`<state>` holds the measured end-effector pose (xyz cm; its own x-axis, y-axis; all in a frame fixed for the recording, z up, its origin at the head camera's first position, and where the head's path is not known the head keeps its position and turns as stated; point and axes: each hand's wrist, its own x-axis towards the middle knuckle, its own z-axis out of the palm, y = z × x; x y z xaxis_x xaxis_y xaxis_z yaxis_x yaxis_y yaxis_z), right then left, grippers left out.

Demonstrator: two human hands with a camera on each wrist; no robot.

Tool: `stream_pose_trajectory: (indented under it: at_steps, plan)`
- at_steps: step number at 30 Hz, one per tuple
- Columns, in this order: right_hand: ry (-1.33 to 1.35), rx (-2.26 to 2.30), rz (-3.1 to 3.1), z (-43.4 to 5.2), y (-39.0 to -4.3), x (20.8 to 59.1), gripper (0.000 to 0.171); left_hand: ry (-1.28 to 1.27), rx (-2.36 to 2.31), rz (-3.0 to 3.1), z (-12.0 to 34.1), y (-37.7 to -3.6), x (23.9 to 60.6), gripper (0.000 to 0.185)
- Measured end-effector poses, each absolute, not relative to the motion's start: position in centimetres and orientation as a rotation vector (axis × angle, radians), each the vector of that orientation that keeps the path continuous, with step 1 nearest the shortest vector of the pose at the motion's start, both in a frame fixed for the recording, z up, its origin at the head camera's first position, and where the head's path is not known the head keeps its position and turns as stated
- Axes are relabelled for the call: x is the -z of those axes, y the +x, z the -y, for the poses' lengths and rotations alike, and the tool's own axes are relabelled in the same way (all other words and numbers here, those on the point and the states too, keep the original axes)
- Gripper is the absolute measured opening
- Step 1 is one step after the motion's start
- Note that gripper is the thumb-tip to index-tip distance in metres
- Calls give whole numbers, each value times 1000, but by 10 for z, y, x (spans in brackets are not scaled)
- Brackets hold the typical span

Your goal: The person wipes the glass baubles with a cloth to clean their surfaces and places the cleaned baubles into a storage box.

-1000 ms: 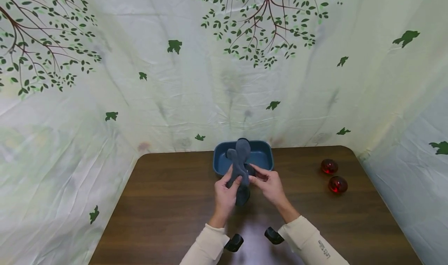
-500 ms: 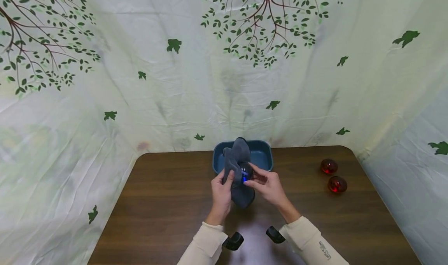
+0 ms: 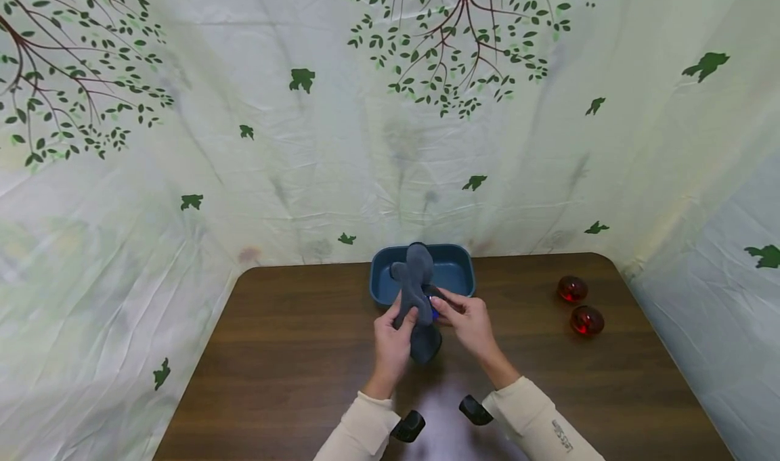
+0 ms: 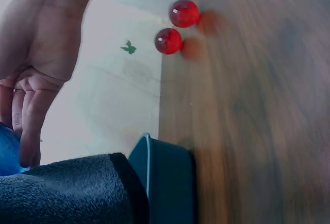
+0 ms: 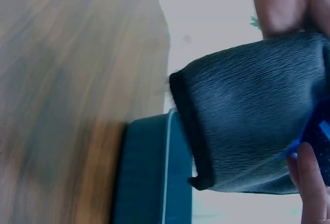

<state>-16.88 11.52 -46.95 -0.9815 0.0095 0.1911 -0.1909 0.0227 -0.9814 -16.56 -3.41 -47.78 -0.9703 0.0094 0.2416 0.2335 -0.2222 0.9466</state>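
Note:
A grey cloth (image 3: 418, 271) with dark edging hangs bunched between both hands, over the table. My left hand (image 3: 392, 344) pinches it between thumb and fingers. My right hand (image 3: 472, 324) holds a shiny, clear blue ball (image 4: 7, 153) at its fingertips, up against the cloth. In the right wrist view the blue ball (image 5: 318, 131) is partly wrapped by the cloth (image 5: 247, 110), with a fingertip on its side. Most of the ball is hidden in the head view. Just behind the hands stands a blue rectangular tub (image 3: 458, 270), overlapped by the cloth.
Two clear red balls (image 3: 573, 289) (image 3: 588, 320) sit at the right of the brown wooden table (image 3: 292, 353). A pale curtain with leaf prints (image 3: 390, 149) hangs right behind the table's back edge. Black wrist cameras (image 3: 409, 426) jut inward from both sleeves.
The cloth opened off the ball, showing its blue shine, then folded back over it. Both hands shifted slightly while keeping hold. The tub and red balls stayed in place.

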Motion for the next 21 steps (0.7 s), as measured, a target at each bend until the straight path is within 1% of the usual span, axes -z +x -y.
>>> stream_pose_trajectory:
  at_steps: [3,8,11,16,18,21]
  plan:
    - [172,-2177,2097,-116,-170,470,37,-355,2287,1852,33,-165,477,46]
    - [341,-2096,2072,-116,-166,466,39,-324,2279,1855,34,-166,473,38]
    - [499,-1996,2029,-114,-161,458,45,-226,2344,1848,35,-168,471,34]
    - [781,-1748,2035,-114,-159,451,55,-35,2550,1734,38,-169,473,41]
    - [805,-1704,2054,-116,-161,453,56,-31,2570,1733,38,-169,474,41]
    - [732,-1756,2074,-117,-167,464,54,-113,2503,1795,38,-168,476,37]
